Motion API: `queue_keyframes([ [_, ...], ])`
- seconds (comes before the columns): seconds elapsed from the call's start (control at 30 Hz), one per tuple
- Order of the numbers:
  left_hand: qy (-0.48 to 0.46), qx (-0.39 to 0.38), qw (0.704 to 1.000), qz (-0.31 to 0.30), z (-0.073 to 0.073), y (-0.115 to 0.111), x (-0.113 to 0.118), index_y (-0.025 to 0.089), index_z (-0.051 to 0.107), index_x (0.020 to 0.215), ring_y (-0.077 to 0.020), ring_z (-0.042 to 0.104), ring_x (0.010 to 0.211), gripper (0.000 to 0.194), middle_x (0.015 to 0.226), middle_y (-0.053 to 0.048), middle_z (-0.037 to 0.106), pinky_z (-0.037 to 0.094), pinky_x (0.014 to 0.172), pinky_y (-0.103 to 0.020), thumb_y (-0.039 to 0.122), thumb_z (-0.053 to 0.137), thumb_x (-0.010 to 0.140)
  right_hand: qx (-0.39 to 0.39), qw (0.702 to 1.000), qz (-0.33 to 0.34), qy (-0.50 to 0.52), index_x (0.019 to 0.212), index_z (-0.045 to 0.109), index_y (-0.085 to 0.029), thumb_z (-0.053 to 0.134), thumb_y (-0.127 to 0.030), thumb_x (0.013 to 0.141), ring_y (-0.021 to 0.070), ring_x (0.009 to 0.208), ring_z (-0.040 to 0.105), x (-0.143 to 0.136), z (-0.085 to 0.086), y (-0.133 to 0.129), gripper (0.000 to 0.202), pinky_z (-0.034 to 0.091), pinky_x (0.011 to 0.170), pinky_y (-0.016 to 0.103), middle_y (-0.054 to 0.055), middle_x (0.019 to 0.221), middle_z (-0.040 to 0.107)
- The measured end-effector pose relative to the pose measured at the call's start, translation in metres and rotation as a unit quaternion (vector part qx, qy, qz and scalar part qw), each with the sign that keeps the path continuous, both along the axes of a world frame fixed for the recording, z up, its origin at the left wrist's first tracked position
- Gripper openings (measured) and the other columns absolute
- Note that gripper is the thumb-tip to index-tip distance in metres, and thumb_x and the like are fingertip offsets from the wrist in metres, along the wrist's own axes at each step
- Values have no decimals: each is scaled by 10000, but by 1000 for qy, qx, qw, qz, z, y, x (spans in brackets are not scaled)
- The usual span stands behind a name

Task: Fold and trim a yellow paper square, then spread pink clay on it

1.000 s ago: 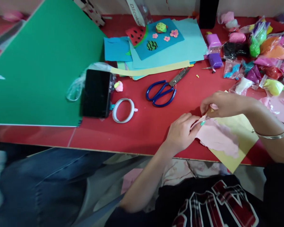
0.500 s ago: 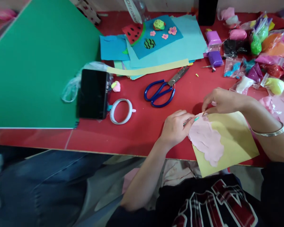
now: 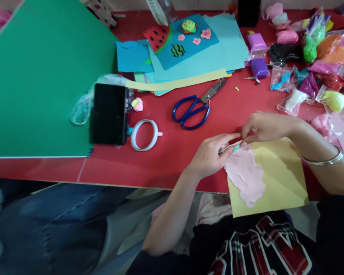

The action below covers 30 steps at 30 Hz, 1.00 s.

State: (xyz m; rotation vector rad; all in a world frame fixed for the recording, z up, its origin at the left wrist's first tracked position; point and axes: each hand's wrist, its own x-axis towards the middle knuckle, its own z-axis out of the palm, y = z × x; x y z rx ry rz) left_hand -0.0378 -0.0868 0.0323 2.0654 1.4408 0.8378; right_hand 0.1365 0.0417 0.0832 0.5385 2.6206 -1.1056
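Observation:
A thin, uneven layer of pink modelling clay covers the left part of a yellow sheet of paper, which overhangs the table's front edge. My left hand is closed at the top left corner, its thumb on the clay and its other fingers past the edge. Right beside it, my right hand pinches at the clay's upper edge, its fingertips partly hidden. Both hands' fingertips nearly meet there. A pair of blue-handled scissors lies behind my left hand.
A white tape roll and a black phone-like device lie left, beside a large green board. Behind are blue sheets with clay figures. Several bagged clays crowd the back right. Another person's jeans show lower left.
The paper has turned slightly and shifted left with the clay. My left index finger now stretches further toward my right hand, and the right fingers have curled in closer.

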Motion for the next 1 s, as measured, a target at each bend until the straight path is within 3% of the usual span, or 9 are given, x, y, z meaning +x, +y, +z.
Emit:
queue_keyframes([
  [0.13,-22,23,999,-24,-3,0,-4,152,707,1108,-95,488,552,347,680,1,565,411,519,-203,391,503,960,-53,999,2,7,828,754,-165,577,-226,830,112,640,563,2,0,4,187,416,644,271,21,771,733],
  [0.3,-25,33,999,25,3,6,2,157,748,908,-95,483,553,343,641,8,529,381,507,-212,452,573,915,-47,999,-9,5,785,760,-170,607,-220,800,103,594,524,1,-2,1,161,389,611,272,15,691,707],
  [0.5,-49,13,999,-1,10,11,2,164,739,788,-85,471,523,300,594,21,509,349,482,-211,396,593,910,-33,999,3,28,759,760,-172,609,-200,784,91,575,486,1,1,-4,156,375,600,263,7,670,700],
  [0.83,-63,-23,998,-11,11,3,-22,169,756,807,-80,479,506,144,579,24,519,354,468,-203,228,635,857,-116,993,-11,13,861,784,-174,655,-293,787,133,678,608,7,5,4,190,419,629,286,38,821,758],
  [1.0,-63,-54,996,15,14,2,-29,155,720,792,-81,446,514,221,609,18,512,354,489,-211,286,574,894,-114,993,-10,-5,832,777,-167,666,-326,787,137,681,610,8,5,7,199,417,623,287,37,803,750],
])
